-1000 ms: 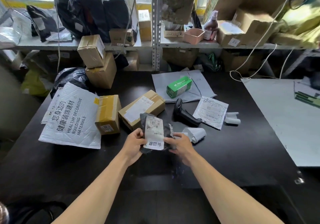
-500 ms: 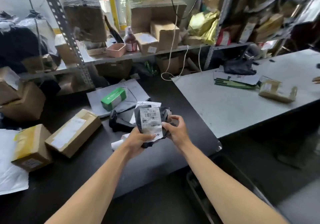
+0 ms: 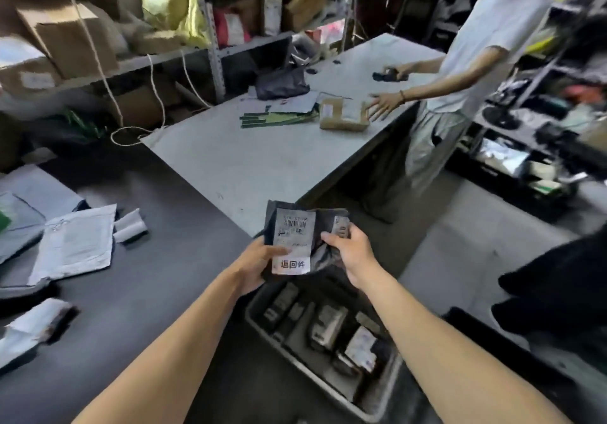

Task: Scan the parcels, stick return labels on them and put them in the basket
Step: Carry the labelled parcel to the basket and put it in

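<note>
Both hands hold one small dark parcel (image 3: 323,226) in the air, just off the right edge of the black bench (image 3: 138,292) and above the grey basket (image 3: 377,400) that stands on the floor below. The left hand (image 3: 254,264) grips the parcel's lower left side, its thumb lying across the white shipping label (image 3: 295,236) and its fingers curled behind the bag. The right hand (image 3: 353,253) pinches the right side, forefinger and thumb closed on the crumpled dark plastic beside a second strip of label. At the label's bottom edge sits the return sticker (image 3: 292,264) with red characters, facing the camera. The parcel is roughly upright and touches neither the bench nor the basket.

In the basket lie several labelled packets, blurred, so their number is hard to tell. On the black bench's left part lie a white padded mailer (image 3: 77,246) and, just beside its right corner, a small white roll (image 3: 131,226). A grey bench (image 3: 230,161) adjoins the far right side; near its far edge rests a brown cardboard box (image 3: 343,115), and another person (image 3: 486,46) in a white shirt holds an open hand next to it.
</note>
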A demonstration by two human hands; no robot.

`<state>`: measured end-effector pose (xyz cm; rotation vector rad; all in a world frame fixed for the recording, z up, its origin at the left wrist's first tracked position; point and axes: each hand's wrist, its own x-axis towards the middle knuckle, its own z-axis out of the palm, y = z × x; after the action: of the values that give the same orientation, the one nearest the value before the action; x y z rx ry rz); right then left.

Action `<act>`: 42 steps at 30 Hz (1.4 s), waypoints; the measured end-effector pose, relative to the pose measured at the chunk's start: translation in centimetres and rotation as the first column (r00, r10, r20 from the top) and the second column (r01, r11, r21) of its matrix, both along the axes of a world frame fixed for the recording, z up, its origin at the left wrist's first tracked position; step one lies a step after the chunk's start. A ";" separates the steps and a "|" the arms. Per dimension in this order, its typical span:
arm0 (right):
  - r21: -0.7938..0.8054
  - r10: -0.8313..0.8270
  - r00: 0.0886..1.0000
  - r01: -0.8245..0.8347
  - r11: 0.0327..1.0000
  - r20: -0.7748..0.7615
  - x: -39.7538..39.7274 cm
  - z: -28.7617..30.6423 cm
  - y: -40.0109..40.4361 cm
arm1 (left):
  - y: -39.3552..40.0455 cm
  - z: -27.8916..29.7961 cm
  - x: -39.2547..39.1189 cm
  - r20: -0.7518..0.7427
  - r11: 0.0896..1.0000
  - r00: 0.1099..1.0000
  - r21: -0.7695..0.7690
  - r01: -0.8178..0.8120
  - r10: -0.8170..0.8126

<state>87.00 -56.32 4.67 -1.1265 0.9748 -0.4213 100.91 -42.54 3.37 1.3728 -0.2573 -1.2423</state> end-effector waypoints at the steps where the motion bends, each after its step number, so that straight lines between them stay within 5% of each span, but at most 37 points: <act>1: 0.003 -0.020 1.000 0.020 1.000 -0.014 -1.1 -0.6 -1.0 | -1.4 -0.2 -0.7 0.015 1.000 1.000 0.021 0.006 -0.006; 11: 0.020 -0.178 0.917 0.198 0.980 -0.356 -5.6 -9.1 -6.2 | -11.3 -7.9 -1.1 0.212 0.911 0.919 0.323 0.256 -0.334; 17: 0.055 -0.131 0.861 0.181 0.982 -0.492 -4.6 -17.4 -8.7 | -14.7 -15.4 0.4 0.200 0.842 0.882 0.442 0.308 -0.427; 24: 0.071 -0.032 0.799 0.094 0.993 -0.601 -0.7 -31.1 -11.3 | -17.9 -26.5 3.1 0.241 0.793 0.886 0.577 0.198 -0.396; 36: 0.179 0.118 0.792 -0.011 0.984 -0.599 6.3 -61.5 -12.3 | -19.0 -57.6 6.9 0.321 0.702 0.884 0.712 0.011 -0.340; 42: 0.151 0.257 0.767 -0.209 0.966 -0.588 8.6 -67.3 -12.3 | -18.5 -65.1 8.8 0.385 0.670 0.828 0.742 -0.016 -0.407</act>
<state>95.64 -68.65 -62.63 -1.3244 1.3701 0.2075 109.70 -61.02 -61.77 2.4617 -0.3220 -1.1653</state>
